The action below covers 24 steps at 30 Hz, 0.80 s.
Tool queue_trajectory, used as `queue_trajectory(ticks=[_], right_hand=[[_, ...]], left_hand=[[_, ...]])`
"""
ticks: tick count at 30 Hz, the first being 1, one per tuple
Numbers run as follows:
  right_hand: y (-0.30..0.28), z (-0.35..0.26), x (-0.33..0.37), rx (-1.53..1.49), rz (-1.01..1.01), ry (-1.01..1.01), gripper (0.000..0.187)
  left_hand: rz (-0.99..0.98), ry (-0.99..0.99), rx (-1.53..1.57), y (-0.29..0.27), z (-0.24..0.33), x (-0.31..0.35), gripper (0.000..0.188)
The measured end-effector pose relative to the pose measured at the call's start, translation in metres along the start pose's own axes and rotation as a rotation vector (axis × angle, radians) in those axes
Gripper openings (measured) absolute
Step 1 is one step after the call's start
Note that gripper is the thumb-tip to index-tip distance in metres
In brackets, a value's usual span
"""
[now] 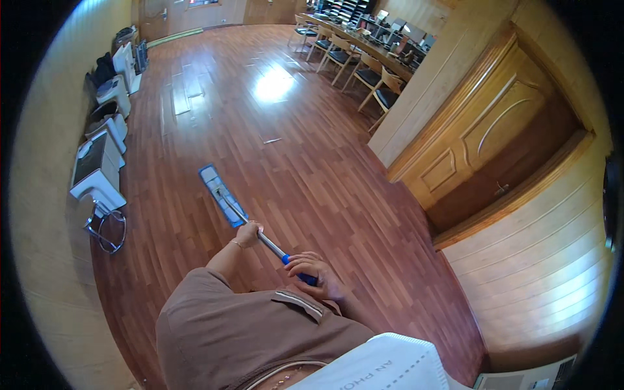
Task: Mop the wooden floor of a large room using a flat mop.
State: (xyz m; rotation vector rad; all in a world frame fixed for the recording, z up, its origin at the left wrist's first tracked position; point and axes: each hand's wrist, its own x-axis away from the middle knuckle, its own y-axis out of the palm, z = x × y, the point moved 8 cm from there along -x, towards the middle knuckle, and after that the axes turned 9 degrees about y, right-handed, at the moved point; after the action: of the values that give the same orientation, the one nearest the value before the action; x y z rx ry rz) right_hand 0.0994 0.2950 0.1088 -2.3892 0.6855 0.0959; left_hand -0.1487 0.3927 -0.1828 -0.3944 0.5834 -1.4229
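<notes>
A flat mop with a metal pole runs from my body out to the floor. Its long, blue-edged pad lies on the wooden floor ahead, a little left of the middle. Partway down the pole, my left hand is closed around the metal, arm stretched forward. Close to my chest, my right hand wraps the blue grip at the upper end. The right fingers partly hide that grip.
White box-like units line the left wall, with a metal-framed stool at the near end. A wooden door stands at the right. Chairs line a long desk at the far right. A thin object lies on the floor.
</notes>
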Motion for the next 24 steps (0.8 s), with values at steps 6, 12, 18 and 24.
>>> queue_trajectory(ticks=[6, 12, 18, 24], right_hand=[[0.02, 0.0, -0.018, -0.27, -0.193, -0.042, 0.019], [0.037, -0.008, -0.013, -0.335, -0.365, -0.147, 0.014], [0.025, -0.015, -0.01, -0.451, -0.34, -0.045, 0.016], [-0.008, -0.025, 0.017, -0.477, -0.263, 0.063, 0.017]], left_hand=[[0.003, -0.058, -0.41, -0.038, -0.013, 0.068, 0.009], [0.056, -0.148, -0.445, -0.052, -0.003, 0.14, 0.007], [0.099, -0.218, -0.48, -0.06, 0.032, 0.175, 0.007], [0.099, -0.099, -0.458, -0.04, 0.075, 0.162, 0.012]])
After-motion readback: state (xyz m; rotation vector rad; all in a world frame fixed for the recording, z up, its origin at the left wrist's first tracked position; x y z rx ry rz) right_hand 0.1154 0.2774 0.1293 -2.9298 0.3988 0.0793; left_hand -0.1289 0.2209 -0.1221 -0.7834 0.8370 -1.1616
